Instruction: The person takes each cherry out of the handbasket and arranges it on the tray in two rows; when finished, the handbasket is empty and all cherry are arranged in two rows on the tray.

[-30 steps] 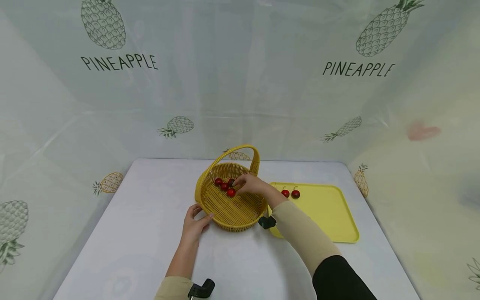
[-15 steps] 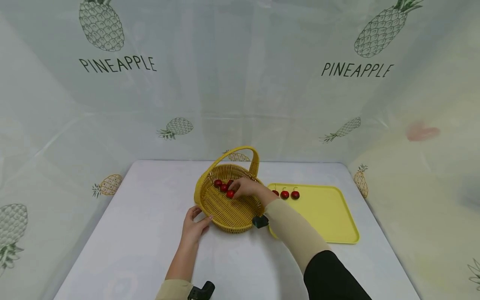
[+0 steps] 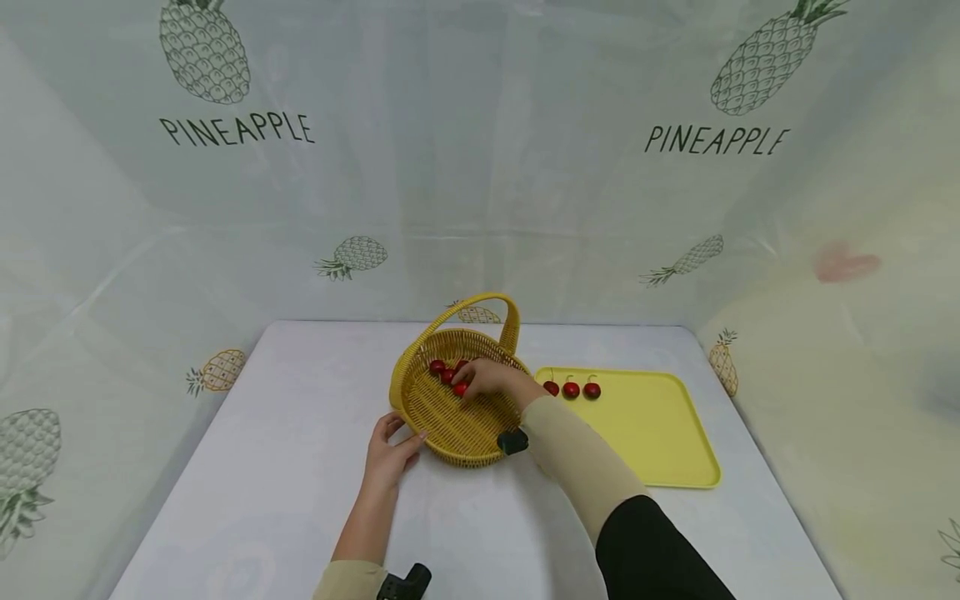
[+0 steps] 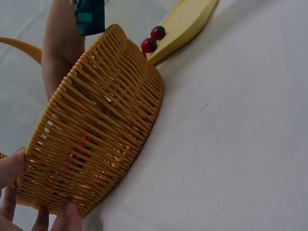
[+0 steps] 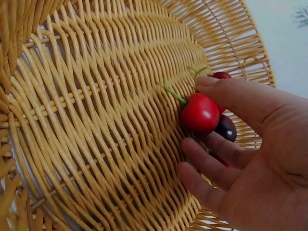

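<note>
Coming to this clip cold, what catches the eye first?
The yellow wicker basket at the table's middle, where the right hand pinches a red cherry inside it while the left hand touches its near rim. Right of it, three cherries lie on a yellow tray.

Some cherries [image 3: 448,372] in the basket [image 3: 450,417] hidden under the right hand [image 3: 487,379], left hand [image 4: 29,211] cut off by the left-wrist picture's edge, tray [image 4: 185,24] partly hidden behind the basket there, dark cherry [image 5: 225,128] half covered by fingers [image 5: 211,154].
</note>
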Motion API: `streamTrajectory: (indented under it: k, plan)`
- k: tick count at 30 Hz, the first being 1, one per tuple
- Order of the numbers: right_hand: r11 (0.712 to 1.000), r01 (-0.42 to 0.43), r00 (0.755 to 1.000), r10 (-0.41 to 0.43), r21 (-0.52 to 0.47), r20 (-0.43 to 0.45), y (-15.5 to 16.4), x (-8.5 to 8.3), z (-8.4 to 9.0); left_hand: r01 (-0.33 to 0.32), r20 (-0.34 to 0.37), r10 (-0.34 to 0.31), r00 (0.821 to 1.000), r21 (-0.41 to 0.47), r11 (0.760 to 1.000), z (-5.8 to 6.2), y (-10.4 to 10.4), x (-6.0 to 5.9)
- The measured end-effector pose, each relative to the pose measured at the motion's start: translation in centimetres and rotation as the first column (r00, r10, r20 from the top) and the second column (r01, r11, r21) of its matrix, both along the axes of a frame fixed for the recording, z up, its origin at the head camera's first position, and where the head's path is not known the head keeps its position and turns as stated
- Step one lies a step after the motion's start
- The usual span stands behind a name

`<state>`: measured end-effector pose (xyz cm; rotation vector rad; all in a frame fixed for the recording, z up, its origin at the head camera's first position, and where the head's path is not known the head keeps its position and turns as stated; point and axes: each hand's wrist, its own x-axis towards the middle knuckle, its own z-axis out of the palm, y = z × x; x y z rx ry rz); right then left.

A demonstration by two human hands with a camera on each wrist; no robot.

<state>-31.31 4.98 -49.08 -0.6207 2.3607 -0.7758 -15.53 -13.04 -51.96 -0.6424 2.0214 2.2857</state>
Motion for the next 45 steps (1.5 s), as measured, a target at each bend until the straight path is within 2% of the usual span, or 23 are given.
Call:
streamTrajectory:
  k: [20,24,34,41,45]
  plan:
    - [1.000,0.012,1.000,-0.012,-0.003,0.027,0.9,0.3,0.4,0.008,-0.013,-0.008,1.000,0.003,1.000,0.1,0.8,-0.2]
    - [1.000,-0.004,1.000,0.004,-0.011,0.020,1.3,0.5,0.8,0.008,-0.008,-0.008,1.000,0.004,1.000,0.2,0.7,-0.2]
    - [0.999,0.020,1.000,-0.020,-0.036,0.014,2.4,1.0,2.0,0.011,-0.002,-0.010,1.000,0.005,1.000,0.3,0.4,0.0]
    - [1.000,-0.005,1.000,0.005,-0.008,0.003,3.4,1.7,2.7,0.009,0.008,-0.009,1.000,0.017,1.000,0.2,0.2,0.3]
    - [1.000,-0.017,1.000,0.017,-0.024,-0.011,4.1,2.2,3.2,0.008,0.002,-0.008,1.000,0.015,1.000,0.1,0.1,0.3]
